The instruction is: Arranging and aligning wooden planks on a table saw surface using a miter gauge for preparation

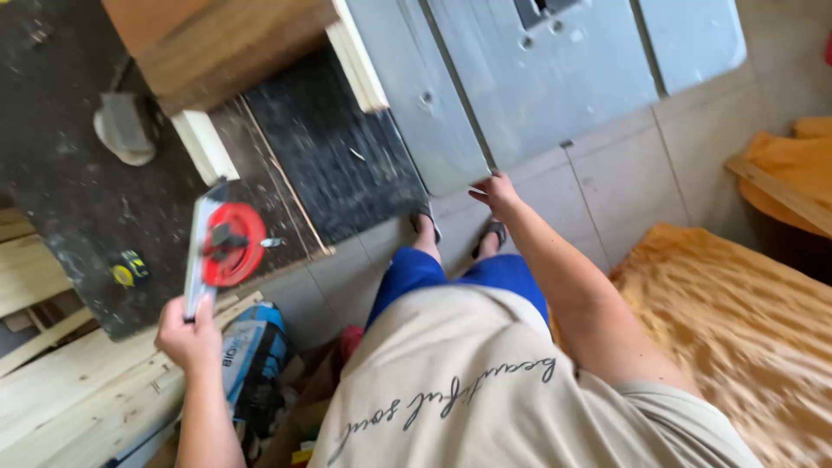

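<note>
I see the left hand (189, 336) at the lower left, its fingers closed around the lower end of a flat, pale metal bar (200, 251) that runs upward and slightly right from the grip. Attached to that bar is a round red plastic disc with a dark knob at its centre (232, 244); the assembly reads as a mitre gauge or similar angle guide, though I cannot confirm the exact type. It is held over the dark, gritty, speckled counter (69, 199).

The right hand (497, 192) is extended forward, fingers loosely spread and holding nothing, with the fingertips at the near corner edge of a smooth grey metal saw table (537, 87) marked by straight grooves.

On the counter, just left of the held tool, lies a small yellow and black tape measure (128, 269). Further up sits a pale, rounded dust mask (126, 128). A brown wooden board with white-painted edge strips (234, 43) spans the top. Pale, rough-sawn timber planks (61, 381) lie stacked at lower left, beside a blue and black bag (258, 351). The floor is of large beige tiles (624, 182), with a heap of orange-tan sawdust (745, 321) at right.
</note>
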